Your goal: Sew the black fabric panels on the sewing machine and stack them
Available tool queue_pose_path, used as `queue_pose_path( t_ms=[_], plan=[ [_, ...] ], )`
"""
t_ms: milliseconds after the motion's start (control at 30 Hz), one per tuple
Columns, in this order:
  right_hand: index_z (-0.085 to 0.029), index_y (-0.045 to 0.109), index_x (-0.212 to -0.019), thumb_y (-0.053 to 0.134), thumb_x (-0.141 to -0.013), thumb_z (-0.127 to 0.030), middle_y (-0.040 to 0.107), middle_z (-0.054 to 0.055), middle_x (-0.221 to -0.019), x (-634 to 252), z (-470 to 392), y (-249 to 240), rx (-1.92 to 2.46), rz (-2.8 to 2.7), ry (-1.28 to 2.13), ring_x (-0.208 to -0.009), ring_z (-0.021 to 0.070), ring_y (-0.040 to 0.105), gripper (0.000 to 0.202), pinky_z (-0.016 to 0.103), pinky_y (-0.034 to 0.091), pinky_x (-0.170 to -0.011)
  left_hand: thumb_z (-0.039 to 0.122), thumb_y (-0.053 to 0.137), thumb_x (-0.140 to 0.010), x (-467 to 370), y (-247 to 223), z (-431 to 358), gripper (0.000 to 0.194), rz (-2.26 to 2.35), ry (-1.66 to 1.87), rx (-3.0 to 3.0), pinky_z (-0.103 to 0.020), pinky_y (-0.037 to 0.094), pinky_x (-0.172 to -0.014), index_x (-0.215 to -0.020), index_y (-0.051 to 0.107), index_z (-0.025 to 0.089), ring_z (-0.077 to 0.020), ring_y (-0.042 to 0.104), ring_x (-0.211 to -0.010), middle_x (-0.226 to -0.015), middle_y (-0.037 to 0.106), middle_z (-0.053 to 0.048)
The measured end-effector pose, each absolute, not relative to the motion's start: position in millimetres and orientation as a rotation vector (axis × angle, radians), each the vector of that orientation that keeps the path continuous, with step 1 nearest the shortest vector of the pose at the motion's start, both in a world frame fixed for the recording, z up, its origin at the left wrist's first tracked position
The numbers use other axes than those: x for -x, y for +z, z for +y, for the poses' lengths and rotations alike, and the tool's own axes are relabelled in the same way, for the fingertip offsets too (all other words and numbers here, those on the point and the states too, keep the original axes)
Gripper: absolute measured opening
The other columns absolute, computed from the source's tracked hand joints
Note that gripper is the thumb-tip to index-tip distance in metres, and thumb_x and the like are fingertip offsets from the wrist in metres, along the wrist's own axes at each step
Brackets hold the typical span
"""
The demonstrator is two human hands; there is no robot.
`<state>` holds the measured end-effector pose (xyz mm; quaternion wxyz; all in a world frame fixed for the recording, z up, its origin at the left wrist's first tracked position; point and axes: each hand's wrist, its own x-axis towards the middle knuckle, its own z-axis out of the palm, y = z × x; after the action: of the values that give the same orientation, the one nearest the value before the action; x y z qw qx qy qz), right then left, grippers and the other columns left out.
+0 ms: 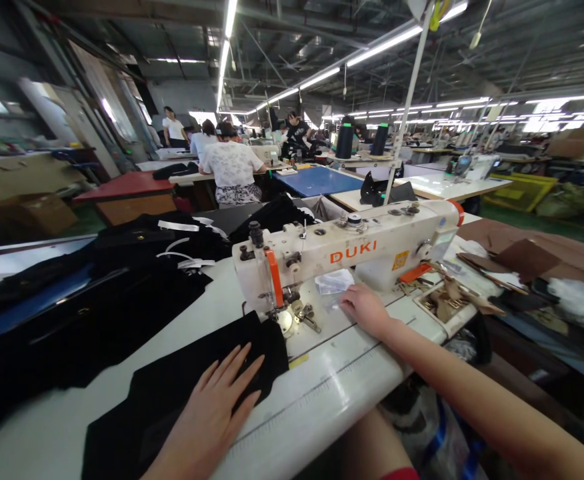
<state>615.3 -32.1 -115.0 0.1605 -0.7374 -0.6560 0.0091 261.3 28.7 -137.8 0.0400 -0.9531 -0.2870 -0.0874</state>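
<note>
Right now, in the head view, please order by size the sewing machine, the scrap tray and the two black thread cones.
Sewing machine
Scrap tray
Left cone and right cone look too alike to rank

The white sewing table (317,380) carries a DUKI machine (342,247). Black fabric (172,387) lies at its left, a parts tray (425,303) at its right.

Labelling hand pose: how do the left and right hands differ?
The left hand is fairly flat, fingers parted; the right hand has its fingers bent and close together. The left hand rests on black fabric, the right hand is at clear plastic. Both are bare, backs up.
</note>
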Motion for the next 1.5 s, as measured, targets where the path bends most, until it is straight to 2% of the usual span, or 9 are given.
queue_pose_path(
  t_ms=[300,500,600,767,867,1000,1233,1367,1500],
  plan=[
    [-0.015,0.066,-0.08,0.053,-0.091,-0.016,0.064,0.008,-0.088,-598,-41,-105,2.089,-1.868,-0.014,-0.086,0.0209,0.057,0.016,0.032,0.044,-0.081,0.046,0.053,-0.088,-266,-130,13,0.048,-1.021,-0.654,3.047,-0.053,0.039,-0.107,-0.133,0.054,0.029,-0.0294,0.045,-0.133,-0.145,0.048,-0.007],
    [-0.017,0.065,-0.079,0.061,-0.087,-0.018,0.063,0.005,-0.082,-515,-56,-99,1.69,-2.057,-0.098,-0.082,0.0203,0.055,0.009,0.032,0.045,-0.077,0.046,0.058,-0.083,-310,-109,-22,0.058,-2.306,-1.468,3.36,-0.045,0.047,-0.102,-0.131,0.054,0.015,-0.0277,0.061,-0.116,-0.122,0.066,-0.013],
    [-0.017,0.064,-0.076,0.061,-0.088,-0.019,0.062,0.005,-0.079,-472,-59,-106,1.58,-2.095,-0.068,-0.08,0.02,0.055,0.012,0.032,0.045,-0.074,0.029,0.061,-0.083,-322,-104,-23,0.044,-2.971,-1.956,2.963,-0.038,0.052,-0.097,-0.122,0.059,0.009,-0.025,0.066,-0.107,-0.111,0.071,-0.014],
    [-0.018,0.066,-0.085,0.059,-0.087,-0.015,0.063,0.005,-0.087,-469,-53,-115,1.465,-1.876,0.257,-0.087,0.0184,0.057,0.007,0.031,0.047,-0.08,0.006,0.055,-0.084,-305,-97,-6,0.032,-3.341,-1.912,2.485,-0.028,0.057,-0.087,-0.115,0.062,0.009,-0.0161,0.072,-0.083,-0.095,0.075,-0.009],
    [-0.017,0.064,-0.097,0.055,-0.087,-0.015,0.065,0.007,-0.096,-489,-42,-121,1.513,-1.573,0.538,-0.087,0.0177,0.061,0.014,0.033,0.049,-0.082,0.005,0.055,-0.084,-295,-90,3,0.029,-3.224,-1.806,2.546,-0.024,0.059,-0.08,-0.111,0.063,0.01,-0.0135,0.072,-0.075,-0.089,0.075,-0.006],
    [-0.018,0.063,-0.1,0.048,-0.09,-0.021,0.067,0.003,-0.087,-497,-30,-129,1.44,-1.303,0.991,-0.072,0.0144,0.066,0.019,0.028,0.052,-0.07,0.008,0.057,-0.083,-296,-87,9,0.028,-3.057,-1.794,2.672,-0.024,0.059,-0.077,-0.11,0.064,0.011,-0.014,0.072,-0.075,-0.09,0.075,-0.005],
    [-0.019,0.064,-0.091,0.068,-0.071,-0.017,0.066,-0.003,-0.07,-481,-21,-134,1.325,-1.109,1.264,-0.062,0.0132,0.066,0.02,0.025,0.051,-0.062,0.025,0.06,-0.079,-291,-102,14,0.041,-2.795,-1.629,2.951,-0.036,0.058,-0.086,-0.118,0.06,0.012,-0.0216,0.071,-0.09,-0.098,0.075,-0.009],
    [-0.017,0.062,-0.082,0.067,-0.068,-0.012,0.062,-0.006,-0.06,-478,-16,-130,1.339,-0.971,1.34,-0.054,0.0101,0.062,0.016,0.021,0.05,-0.055,0.035,0.06,-0.08,-285,-110,12,0.046,-1.897,-1.284,3.091,-0.046,0.05,-0.098,-0.123,0.059,0.017,-0.0274,0.064,-0.11,-0.118,0.068,-0.011],
    [-0.017,0.058,-0.08,0.064,-0.069,-0.008,0.059,-0.007,-0.057,-477,-14,-123,1.333,-0.864,1.417,-0.051,0.0082,0.061,0.015,0.018,0.049,-0.052,0.021,0.052,-0.087,-291,-116,12,0.035,-0.858,-0.88,3.045,-0.05,0.042,-0.106,-0.12,0.063,0.02,-0.027,0.059,-0.118,-0.124,0.065,-0.011]
  ],
)
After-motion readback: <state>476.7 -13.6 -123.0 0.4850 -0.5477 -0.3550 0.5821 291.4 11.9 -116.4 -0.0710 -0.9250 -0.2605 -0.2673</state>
